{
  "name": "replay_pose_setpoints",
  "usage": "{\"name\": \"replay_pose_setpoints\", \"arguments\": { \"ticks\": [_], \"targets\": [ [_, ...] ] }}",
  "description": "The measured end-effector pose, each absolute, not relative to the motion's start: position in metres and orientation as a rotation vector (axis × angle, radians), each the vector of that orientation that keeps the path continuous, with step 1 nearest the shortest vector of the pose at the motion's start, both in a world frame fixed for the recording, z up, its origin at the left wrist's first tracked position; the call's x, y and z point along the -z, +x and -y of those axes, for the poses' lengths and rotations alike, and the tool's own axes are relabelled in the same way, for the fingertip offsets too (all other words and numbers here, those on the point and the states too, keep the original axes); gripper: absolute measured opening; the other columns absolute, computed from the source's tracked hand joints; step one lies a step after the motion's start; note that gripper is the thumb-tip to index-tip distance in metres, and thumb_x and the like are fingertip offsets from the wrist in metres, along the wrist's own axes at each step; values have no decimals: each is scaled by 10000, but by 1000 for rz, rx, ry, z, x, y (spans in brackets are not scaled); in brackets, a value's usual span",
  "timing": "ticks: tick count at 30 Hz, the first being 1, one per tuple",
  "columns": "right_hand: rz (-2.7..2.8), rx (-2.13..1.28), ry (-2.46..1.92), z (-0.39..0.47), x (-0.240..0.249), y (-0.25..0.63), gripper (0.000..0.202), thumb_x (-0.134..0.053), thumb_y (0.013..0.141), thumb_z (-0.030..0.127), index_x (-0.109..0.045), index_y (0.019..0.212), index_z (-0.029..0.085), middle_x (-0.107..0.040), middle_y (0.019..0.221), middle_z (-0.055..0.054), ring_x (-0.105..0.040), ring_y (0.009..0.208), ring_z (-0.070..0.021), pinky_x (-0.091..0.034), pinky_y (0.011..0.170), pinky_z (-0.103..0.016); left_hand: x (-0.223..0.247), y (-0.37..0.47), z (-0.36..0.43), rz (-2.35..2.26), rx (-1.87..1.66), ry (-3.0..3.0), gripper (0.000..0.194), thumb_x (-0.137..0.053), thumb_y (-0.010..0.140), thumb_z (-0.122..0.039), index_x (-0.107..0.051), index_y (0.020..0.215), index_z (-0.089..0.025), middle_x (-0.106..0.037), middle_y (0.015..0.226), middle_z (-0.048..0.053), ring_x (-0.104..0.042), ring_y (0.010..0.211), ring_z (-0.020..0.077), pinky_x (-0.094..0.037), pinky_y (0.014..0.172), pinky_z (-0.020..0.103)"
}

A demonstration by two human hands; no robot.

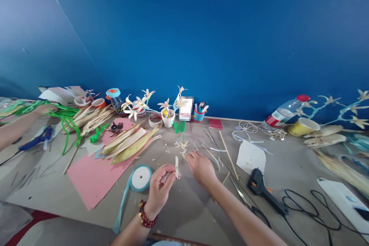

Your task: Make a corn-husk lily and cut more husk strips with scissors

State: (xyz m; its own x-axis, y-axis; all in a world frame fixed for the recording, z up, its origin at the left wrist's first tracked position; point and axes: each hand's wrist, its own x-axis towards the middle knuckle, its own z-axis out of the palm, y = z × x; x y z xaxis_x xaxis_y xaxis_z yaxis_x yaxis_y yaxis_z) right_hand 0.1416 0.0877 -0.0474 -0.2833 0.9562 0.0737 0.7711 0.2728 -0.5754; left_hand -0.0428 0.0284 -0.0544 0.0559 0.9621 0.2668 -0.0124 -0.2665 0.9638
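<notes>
Between the thumb and fingers of my left hand (pixel 163 184), which wears a red bead bracelet (pixel 147 215), a small pale petal piece (pixel 177 167) stands upright. My right hand (pixel 200 166) reaches over the table just to the right, its fingers bent down at a small pale piece (pixel 183 156) on the surface; whether they grip it is hard to tell. A pale husk flower (pixel 182 145) lies just beyond those fingertips. Left of my left hand is a roll of teal ribbon (pixel 141 177) with its loose end trailing toward the table's near edge.
Corn husks (pixel 131 144) lie on pink paper (pixel 93 178) at left. A black glue gun (pixel 266 192), scissors (pixel 242 192) and cables are at right. Husk flowers in a cup (pixel 168 118) and a bottle (pixel 284 113) stand near the wall. Another person's hand (pixel 46 110) touches green stems at far left.
</notes>
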Motion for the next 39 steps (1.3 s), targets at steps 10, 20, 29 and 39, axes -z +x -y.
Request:
{"name": "replay_pose_setpoints", "arguments": {
  "ticks": [10, 20, 29, 39],
  "targets": [
    [1365, -1232, -1361, -55, 38, 160, 353, -507, 905, 537, -598, 813, 208, -617, 741, -27, -594, 648, -172, -519, 661, -317, 47, -39, -30, -1013, -1378, 1182, 182, -639, 892, -315, -701, 811, -164, -698, 787, 53, -649, 748, 178, -524, 728, 285],
    [476, -1747, -928, -8, 5, 140, 254, -885, 664, 336, -676, 683, 193, -564, 619, 27, -490, 600, -106, -415, 599, -222, 14, -19, -17, -939, -1366, 1163, 113, -677, 872, -261, -733, 799, -195, -745, 953, 84, -649, 946, 222, -517, 801, 319],
    [578, -1672, -984, -4, 13, 136, 254, -882, 666, 378, -712, 712, 195, -595, 626, 27, -491, 610, -113, -390, 613, -235, 8, -8, -18, -933, -1391, 1302, 131, -639, 897, -210, -738, 813, -189, -734, 896, 70, -649, 873, 208, -494, 815, 327],
    [629, -1611, -1018, -1, 9, 136, 235, -869, 677, 363, -705, 706, 197, -594, 669, 21, -495, 618, -120, -409, 613, -236, 5, -8, -18, -976, -1341, 1377, 150, -629, 904, -255, -749, 842, -190, -737, 886, 76, -650, 852, 213, -501, 794, 330]
  ]
}}
